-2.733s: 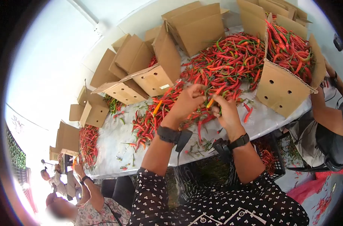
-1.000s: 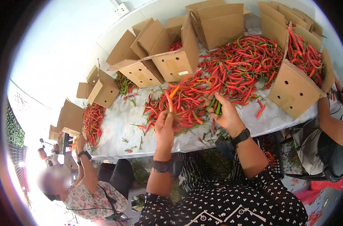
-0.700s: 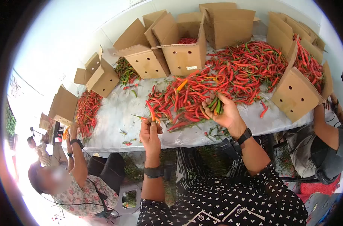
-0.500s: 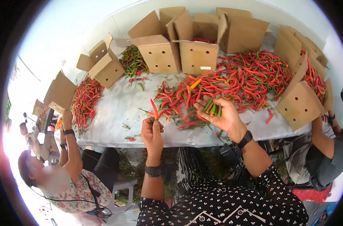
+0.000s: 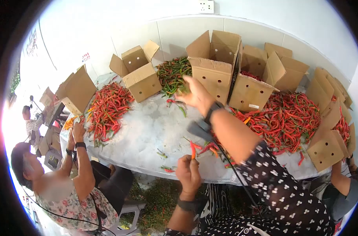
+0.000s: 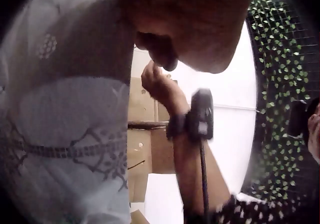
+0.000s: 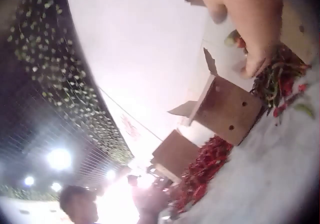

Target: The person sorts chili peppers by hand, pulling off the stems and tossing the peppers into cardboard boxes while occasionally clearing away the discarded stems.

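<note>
My left hand (image 5: 189, 175) stands near the table's front edge, pinching a red chili pepper (image 5: 192, 150) upright between thumb and fingers. My right arm reaches across the table, and the right hand (image 5: 195, 93) is over the heap of green chili peppers (image 5: 173, 74) at the back. In the right wrist view, its thumb and fingers are spread apart, with a few green and red chili peppers (image 7: 235, 39) showing in the gap. The left wrist view shows the left hand (image 6: 195, 29) dark and close, its chili hidden.
Open cardboard boxes (image 5: 141, 80) line the back of the white-covered table (image 5: 143, 129). A large red chili heap (image 5: 289, 118) lies right, partly behind my arm; another red heap (image 5: 110, 106) lies left. A seated person (image 5: 65, 185) works at the left. A cable (image 5: 238, 177) hangs below my right wrist.
My right hand has moved from the front of the table, where it held several green chilies in its palm, to the back green heap. The left hand still pinches the red chili. The view has turned left.
</note>
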Available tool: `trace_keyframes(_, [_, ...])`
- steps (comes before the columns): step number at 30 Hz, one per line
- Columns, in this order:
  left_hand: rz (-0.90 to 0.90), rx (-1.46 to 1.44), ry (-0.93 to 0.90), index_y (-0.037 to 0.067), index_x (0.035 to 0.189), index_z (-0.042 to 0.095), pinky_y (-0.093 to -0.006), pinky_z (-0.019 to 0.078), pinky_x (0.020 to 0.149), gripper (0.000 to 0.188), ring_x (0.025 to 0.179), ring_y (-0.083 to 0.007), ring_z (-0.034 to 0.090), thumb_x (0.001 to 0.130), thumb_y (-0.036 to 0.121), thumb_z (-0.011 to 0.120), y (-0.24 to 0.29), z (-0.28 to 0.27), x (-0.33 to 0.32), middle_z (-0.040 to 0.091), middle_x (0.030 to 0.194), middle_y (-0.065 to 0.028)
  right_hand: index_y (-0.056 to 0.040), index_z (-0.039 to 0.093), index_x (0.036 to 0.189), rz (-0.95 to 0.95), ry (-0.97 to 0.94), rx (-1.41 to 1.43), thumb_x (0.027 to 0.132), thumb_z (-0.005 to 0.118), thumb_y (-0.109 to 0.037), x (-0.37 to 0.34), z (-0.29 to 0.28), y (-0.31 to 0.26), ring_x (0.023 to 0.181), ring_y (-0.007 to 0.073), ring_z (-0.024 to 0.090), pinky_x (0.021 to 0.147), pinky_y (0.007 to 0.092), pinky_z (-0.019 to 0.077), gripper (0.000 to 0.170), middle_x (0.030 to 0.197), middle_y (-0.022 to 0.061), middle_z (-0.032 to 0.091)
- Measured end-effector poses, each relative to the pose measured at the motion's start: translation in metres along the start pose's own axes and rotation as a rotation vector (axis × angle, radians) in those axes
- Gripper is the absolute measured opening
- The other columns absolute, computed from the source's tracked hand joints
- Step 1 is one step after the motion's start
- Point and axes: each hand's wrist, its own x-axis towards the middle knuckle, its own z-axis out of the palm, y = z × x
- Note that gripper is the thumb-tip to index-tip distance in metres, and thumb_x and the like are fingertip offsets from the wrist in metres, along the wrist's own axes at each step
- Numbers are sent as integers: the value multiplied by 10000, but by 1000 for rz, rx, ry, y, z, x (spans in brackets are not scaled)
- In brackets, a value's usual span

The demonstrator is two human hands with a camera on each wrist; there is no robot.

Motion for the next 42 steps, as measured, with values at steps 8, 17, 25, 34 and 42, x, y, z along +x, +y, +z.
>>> trace_keyframes(8, [19,133,-23,-25,879,479,-227,402,529,92,565,-90,470,870,64,459,8,0,6,517,647,-36,-24,543,993,-120,50,-728,827,579,-199,-137,-13,-3,664,104,508,566,250,404,244,742,26,534])
trace_keyframes(17, [262,274,-331,-10,848,572,-234,446,553,68,576,-111,550,812,46,561,53,24,-1,586,674,-66,-16,562,918,-55,-2,-827,878,512,-174,-272,-82,9,551,48,426,506,209,354,170,639,-23,495])
trace_keyframes(25, [192,417,-626,13,896,606,-299,463,598,163,642,-201,583,768,113,592,85,104,55,599,756,-120,-29,528,912,-341,160,-261,879,413,-150,-298,-139,-54,671,163,593,534,268,453,171,801,82,596])
trace_keyframes(34, [470,1207,-738,15,880,595,-392,472,673,254,751,-320,596,715,206,626,44,186,79,611,798,-149,-44,533,945,-323,276,-192,865,536,-197,-298,-179,-73,584,142,539,475,271,417,172,690,25,510])
trace_keyframes(42, [280,559,-907,9,1025,520,-312,479,594,299,664,-234,629,739,54,596,84,176,25,622,723,-158,-19,545,852,-377,259,-316,832,573,-132,-296,-176,-64,398,72,446,336,214,323,118,565,10,490])
